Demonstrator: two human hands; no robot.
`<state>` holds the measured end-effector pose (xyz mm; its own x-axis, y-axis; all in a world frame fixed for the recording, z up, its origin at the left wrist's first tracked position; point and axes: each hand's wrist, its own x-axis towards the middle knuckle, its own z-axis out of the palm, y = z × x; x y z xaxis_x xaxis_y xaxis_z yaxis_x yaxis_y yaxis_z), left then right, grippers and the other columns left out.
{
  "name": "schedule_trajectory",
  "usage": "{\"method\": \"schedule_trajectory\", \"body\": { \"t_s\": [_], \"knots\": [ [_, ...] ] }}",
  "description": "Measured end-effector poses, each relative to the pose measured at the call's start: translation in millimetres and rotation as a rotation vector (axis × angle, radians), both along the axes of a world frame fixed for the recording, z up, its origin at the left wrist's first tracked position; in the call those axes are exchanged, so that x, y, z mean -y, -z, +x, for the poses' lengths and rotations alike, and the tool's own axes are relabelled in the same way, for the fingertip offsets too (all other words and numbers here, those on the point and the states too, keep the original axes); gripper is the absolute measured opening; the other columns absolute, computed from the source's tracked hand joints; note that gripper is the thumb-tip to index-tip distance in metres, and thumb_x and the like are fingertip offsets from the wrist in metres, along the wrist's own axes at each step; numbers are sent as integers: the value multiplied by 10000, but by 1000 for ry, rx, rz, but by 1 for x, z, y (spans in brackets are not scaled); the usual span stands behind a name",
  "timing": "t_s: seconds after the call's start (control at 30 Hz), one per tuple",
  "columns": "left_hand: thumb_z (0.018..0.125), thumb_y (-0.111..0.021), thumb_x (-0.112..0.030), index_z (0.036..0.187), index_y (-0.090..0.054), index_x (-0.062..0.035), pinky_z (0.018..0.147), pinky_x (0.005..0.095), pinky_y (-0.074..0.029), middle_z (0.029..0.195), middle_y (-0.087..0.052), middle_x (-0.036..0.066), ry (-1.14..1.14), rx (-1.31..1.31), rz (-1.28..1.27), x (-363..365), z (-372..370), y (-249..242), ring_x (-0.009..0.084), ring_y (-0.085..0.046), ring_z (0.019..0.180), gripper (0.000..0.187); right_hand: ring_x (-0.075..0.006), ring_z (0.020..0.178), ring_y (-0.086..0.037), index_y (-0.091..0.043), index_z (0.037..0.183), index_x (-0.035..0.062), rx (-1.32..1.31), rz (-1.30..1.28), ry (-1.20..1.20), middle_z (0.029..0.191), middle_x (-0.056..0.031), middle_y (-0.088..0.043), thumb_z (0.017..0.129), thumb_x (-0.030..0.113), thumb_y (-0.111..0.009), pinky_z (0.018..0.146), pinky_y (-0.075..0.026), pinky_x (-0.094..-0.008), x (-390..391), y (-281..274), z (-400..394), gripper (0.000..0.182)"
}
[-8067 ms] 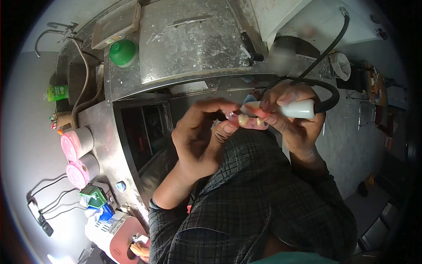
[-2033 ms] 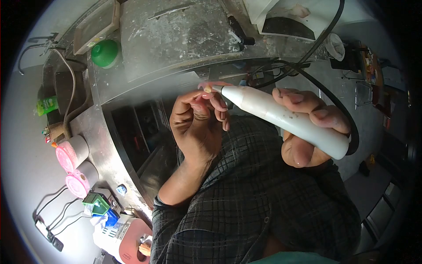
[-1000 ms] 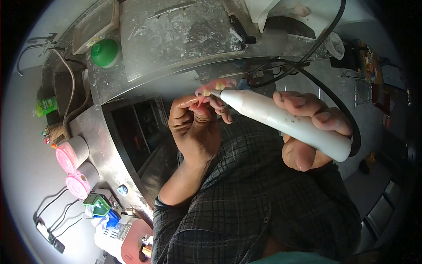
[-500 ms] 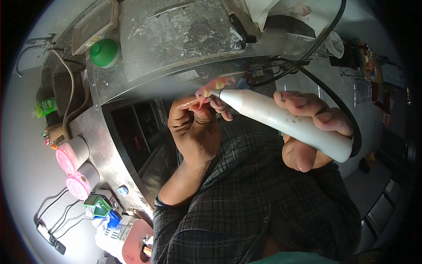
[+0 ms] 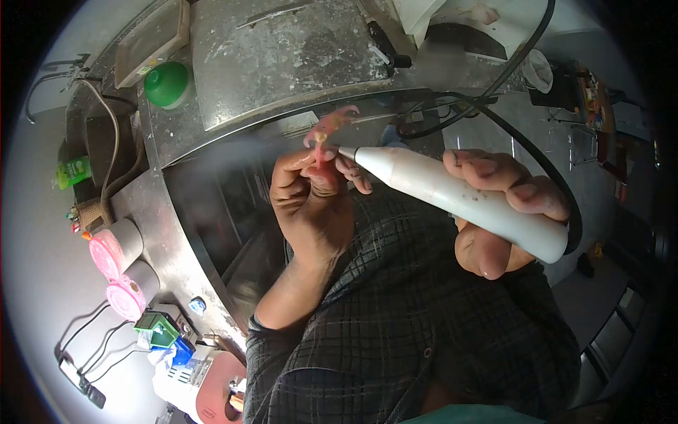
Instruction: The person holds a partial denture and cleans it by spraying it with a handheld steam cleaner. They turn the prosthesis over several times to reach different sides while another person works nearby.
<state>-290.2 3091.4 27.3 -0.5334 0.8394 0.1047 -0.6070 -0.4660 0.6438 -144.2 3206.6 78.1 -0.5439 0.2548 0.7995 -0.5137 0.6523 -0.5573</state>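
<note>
My left hand (image 5: 311, 201) pinches a small pink denture piece (image 5: 326, 128) with pale teeth, holding it up in front of the steel bench. My right hand (image 5: 505, 212) grips a white pen-shaped handpiece (image 5: 452, 194) whose thin metal tip (image 5: 344, 150) points at the lower edge of the denture, close to my left fingertips. A thick black hose (image 5: 522, 134) loops from the handpiece's rear up over the bench. A haze of steam or spray drifts across the bench edge left of the denture.
A stained steel bench top (image 5: 282, 56) lies ahead with a green lid (image 5: 168, 85) and a tray (image 5: 152, 42) at its left. Two pink-lidded jars (image 5: 113, 247) stand at the left, above small boxes (image 5: 159, 328) and cables. A dark open compartment (image 5: 226, 212) sits below the bench.
The denture has turned and risen slightly in my left fingers, now standing clear above the tool tip. The handpiece has dropped a little. The haze over the bench edge has spread.
</note>
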Motion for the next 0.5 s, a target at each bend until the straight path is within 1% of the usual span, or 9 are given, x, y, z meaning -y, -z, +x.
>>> {"method": "schedule_trajectory", "body": {
  "t_s": [0.1,0.17,0.2,0.27,0.3,0.37,0.4,0.47,0.5],
  "knots": [
    [944,-539,-153,1081,-592,-99,958,377,-501,1335,-476,186,-3,41,-20,2,2,3,243,-548,1142,157,-357,1164,-561,-249,1260,-57,-23,15,-8,1229,-313,-522,931,420,-510,980,-496,-420,0,3,-2,635],
    [942,-543,-148,1072,-592,-100,960,372,-499,1337,-476,191,-28,-15,-3,-1,3,1,235,-535,1163,147,-356,1184,-546,-250,1263,-46,-114,-18,0,1245,-304,-517,930,414,-515,1000,-479,-421,1,5,-5,627],
    [942,-543,-148,1072,-592,-100,960,372,-499,1337,-476,191,-27,-16,-1,-2,2,2,235,-535,1163,147,-356,1184,-546,-250,1263,-46,-115,-17,0,1245,-304,-517,930,414,-515,1000,-479,-421,0,2,-3,627],
    [945,-539,-138,1057,-593,-95,964,370,-491,1344,-473,202,-42,-105,-15,-2,0,2,240,-525,1180,132,-355,1192,-539,-255,1259,-36,79,1,-66,1241,-300,-520,923,397,-536,1016,-462,-435,-3,-8,5,616],
    [945,-539,-138,1057,-593,-95,964,370,-491,1344,-473,202,-42,-105,-15,-2,0,2,240,-525,1180,132,-355,1192,-539,-255,1259,-36,78,1,-66,1241,-300,-520,923,397,-536,1016,-462,-435,-2,-6,5,616],
    [946,-535,-127,1044,-595,-93,967,374,-483,1351,-462,230,-64,-126,-56,-1,0,1,254,-513,1199,119,-361,1186,-543,-264,1248,-27,-23,-52,-63,1232,-306,-521,914,379,-560,1023,-454,-449,2,0,0,604],
    [946,-535,-127,1044,-595,-93,967,374,-483,1351,-462,230,-65,-126,-55,-1,0,1,254,-513,1199,119,-361,1186,-543,-264,1248,-27,-23,-52,-64,1232,-306,-521,914,379,-560,1023,-454,-449,3,1,-2,604],
    [949,-530,-108,1039,-596,-91,964,375,-479,1331,-478,259,-54,-127,9,0,1,3,271,-524,1187,113,-371,1179,-545,-270,1239,-23,-114,-82,-56,1227,-316,-518,902,377,-576,1019,-455,-456,5,3,-5,606],
    [949,-530,-108,1039,-596,-91,964,375,-479,1331,-478,259,-54,-127,9,-1,4,4,271,-524,1187,113,-371,1179,-545,-270,1239,-23,-113,-83,-57,1227,-316,-518,902,377,-576,1019,-455,-456,5,3,-5,606]
  ]
}}
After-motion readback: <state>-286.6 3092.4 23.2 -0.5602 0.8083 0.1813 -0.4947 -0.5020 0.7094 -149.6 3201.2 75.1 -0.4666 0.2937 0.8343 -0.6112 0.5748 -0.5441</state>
